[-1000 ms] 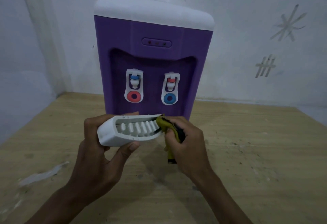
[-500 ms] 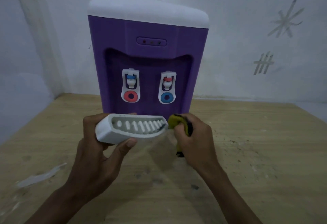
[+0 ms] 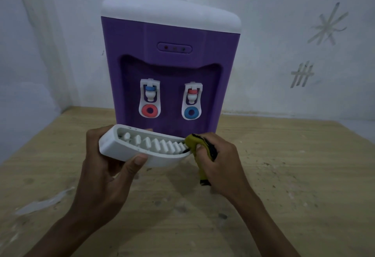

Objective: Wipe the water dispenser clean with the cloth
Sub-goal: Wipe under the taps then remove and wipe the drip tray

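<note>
my left hand (image 3: 105,167) grips the drip tray (image 3: 140,151), long axis left-right. my right hand (image 3: 219,161) clutches the yellow cloth (image 3: 194,145) against the tray's right end.

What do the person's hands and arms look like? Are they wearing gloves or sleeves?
No gloves and no sleeves show. Both the left hand and the right hand are bare, and so are the forearms down to the picture's bottom edge. No rings, watch or bracelets can be seen. The fingernails look short.
</note>
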`<state>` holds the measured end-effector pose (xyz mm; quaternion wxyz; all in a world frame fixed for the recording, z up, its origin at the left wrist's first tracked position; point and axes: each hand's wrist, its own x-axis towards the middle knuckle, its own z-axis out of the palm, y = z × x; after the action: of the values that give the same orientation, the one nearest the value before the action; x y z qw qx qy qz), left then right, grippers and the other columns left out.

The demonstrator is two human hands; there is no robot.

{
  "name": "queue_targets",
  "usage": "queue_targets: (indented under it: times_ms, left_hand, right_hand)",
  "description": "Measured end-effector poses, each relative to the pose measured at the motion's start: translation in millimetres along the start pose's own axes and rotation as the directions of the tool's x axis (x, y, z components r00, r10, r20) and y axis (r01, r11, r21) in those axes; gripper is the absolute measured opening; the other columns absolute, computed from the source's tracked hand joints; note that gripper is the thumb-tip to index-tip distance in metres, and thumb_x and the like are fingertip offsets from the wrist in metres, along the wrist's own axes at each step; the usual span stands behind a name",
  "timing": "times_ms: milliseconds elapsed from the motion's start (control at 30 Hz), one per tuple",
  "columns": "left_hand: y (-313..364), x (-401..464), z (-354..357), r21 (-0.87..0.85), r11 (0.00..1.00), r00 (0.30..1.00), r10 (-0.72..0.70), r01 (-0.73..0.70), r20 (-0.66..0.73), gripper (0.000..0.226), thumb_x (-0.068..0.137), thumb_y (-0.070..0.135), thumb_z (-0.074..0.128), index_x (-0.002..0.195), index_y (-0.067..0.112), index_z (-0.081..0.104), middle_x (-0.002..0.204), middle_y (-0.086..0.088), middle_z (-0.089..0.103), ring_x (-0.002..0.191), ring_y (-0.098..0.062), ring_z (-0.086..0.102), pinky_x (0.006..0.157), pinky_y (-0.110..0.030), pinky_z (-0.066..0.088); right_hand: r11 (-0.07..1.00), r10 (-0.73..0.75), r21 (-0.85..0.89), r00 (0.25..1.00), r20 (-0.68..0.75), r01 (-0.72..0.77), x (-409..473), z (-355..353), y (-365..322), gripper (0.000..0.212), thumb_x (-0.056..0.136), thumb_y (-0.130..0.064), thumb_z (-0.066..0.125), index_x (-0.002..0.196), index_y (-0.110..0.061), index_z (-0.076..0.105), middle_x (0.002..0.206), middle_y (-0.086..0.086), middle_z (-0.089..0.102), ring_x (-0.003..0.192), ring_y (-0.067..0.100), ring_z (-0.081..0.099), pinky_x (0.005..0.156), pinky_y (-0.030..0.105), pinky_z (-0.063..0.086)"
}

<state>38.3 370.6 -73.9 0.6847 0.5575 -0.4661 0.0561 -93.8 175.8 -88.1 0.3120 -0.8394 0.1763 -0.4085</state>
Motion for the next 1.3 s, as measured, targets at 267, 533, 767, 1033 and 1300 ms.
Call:
queue_targets:
  times_ms: [267,533,767,1033,1300]
  left_hand:
    - [11,0,4,0.069,0.995,0.998,0.069,-0.07,0.013,0.051,0.083,0.013,0.076,0.118,0.029,0.042,0.118,0.045,0.053,0.104,0.015,0.061,0.074,-0.003,0.05]
    - [14,2,2,0.036,0.999,0.999,0.033,-0.033,0.012,0.054,0.082,0.072,0.065,0.123,0.045,0.043,0.121,0.037,0.055,0.106,0.007,0.064,0.075,-0.007,0.054]
    - [7,2,1,-0.021,1.0,0.999,0.021,-0.021,-0.027,0.046,0.079,0.041,0.068,0.118,0.054,0.045,0.114,0.033,0.059,0.1,0.003,0.066,0.071,-0.01,0.055]
    - [15,2,3,0.063,0.996,0.998,0.066,-0.067,0.02,0.057,0.085,0.071,0.063,0.123,0.033,0.042,0.123,0.04,0.052,0.108,0.008,0.063,0.075,-0.009,0.055]
    - [2,3,-1,0.084,0.996,0.998,0.029,-0.033,0.049,0.055,0.085,0.07,0.063,0.124,0.037,0.042,0.119,0.037,0.056,0.102,0.005,0.067,0.07,-0.016,0.06]
  right_hand:
    - [0.999,0.025,0.043,1.0,0.004,-0.026,3,-4,-4,0.018,0.094,-0.022,0.056,0.102,-0.023,0.073,0.088,-0.01,0.068,0.083,0.013,0.065,0.071,0.032,0.052]
    - [0.992,-0.127,0.009,0.991,0.045,0.126,-1,1,-15,0.015,0.091,-0.024,0.053,0.092,-0.022,0.068,0.081,-0.011,0.061,0.072,0.013,0.058,0.06,0.035,0.046]
    - [0.986,-0.148,0.082,0.989,0.022,0.146,-4,7,-34,0.016,0.093,-0.023,0.052,0.093,-0.019,0.068,0.082,-0.009,0.062,0.075,0.014,0.06,0.062,0.034,0.046]
    - [0.967,-0.147,-0.196,0.984,0.099,0.164,-3,-1,-19,0.018,0.091,-0.026,0.055,0.102,-0.029,0.069,0.092,-0.017,0.056,0.079,0.008,0.058,0.063,0.033,0.049]
    - [0.929,-0.298,-0.162,0.931,0.212,0.334,-13,8,-50,0.022,0.098,-0.026,0.051,0.118,-0.026,0.061,0.107,-0.016,0.051,0.088,0.005,0.056,0.069,0.027,0.05]
